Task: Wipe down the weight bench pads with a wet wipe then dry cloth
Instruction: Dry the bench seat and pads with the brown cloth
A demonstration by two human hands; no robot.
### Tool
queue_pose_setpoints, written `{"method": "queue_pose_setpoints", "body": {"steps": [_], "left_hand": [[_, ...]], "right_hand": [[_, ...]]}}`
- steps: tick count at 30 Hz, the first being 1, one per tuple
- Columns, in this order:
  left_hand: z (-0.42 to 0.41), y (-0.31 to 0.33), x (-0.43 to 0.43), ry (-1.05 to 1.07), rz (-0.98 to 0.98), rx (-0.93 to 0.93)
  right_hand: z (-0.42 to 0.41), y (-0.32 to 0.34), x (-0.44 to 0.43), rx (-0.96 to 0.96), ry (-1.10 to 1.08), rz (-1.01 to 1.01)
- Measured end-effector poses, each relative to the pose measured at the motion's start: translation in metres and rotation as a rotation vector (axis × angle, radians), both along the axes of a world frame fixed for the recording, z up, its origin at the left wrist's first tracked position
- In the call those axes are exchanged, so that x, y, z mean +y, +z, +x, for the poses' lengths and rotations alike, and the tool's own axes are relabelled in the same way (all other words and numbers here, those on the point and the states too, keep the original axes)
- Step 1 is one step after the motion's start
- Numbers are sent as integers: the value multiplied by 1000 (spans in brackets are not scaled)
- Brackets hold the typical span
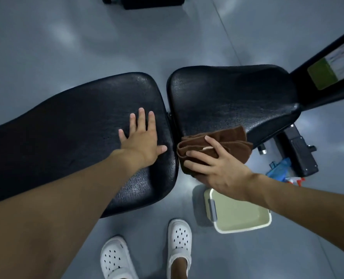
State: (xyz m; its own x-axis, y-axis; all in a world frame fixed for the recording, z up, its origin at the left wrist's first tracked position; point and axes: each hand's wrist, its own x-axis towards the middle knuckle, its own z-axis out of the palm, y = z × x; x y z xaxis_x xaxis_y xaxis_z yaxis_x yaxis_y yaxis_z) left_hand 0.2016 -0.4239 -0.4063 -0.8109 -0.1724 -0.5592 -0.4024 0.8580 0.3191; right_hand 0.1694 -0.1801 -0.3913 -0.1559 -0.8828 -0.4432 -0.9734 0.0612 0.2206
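Cloth (pixel 234 138) on seat pad (pixel 237 93), tub (pixel 238 213) nearby

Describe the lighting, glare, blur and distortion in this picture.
Head view: dim, bluish light; soft glare patches on the floor; faint sheen on the back pad and seat pad; wide-angle stretch enlarges the left forearm; the frame label is blurred; the brown cloth is sharp.

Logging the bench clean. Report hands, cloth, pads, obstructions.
Left hand flat on long pad. Right hand holds brown cloth at seat pad near edge. Green bin on floor, off the pads.
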Motion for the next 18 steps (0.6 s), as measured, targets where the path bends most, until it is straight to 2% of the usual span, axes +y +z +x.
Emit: {"method": "queue_pose_setpoints", "body": {"steps": [4,7,11,13,15,17,18], "left_hand": [[1,1,-1,14,-18,7],[1,2,-4,13,-9,9],[3,4,-15,-21,70,-1],[5,9,-29,-53,143,-15],[15,15,-45,-35,213,-26],[31,15,-63,17,213,-23],[40,12,-73,35,190,-18]], "right_hand": [[-1,5,3,-22,-28,-34],[0,9,21,-89,-110,-143],[5,14,34,-159,-440,-416],[13,25,16,-227,-553,-599],[19,34,-19,-283,-571,-735],[28,37,-61,-320,-568,-741],[34,37,-81,-326,-553,-658]]}}
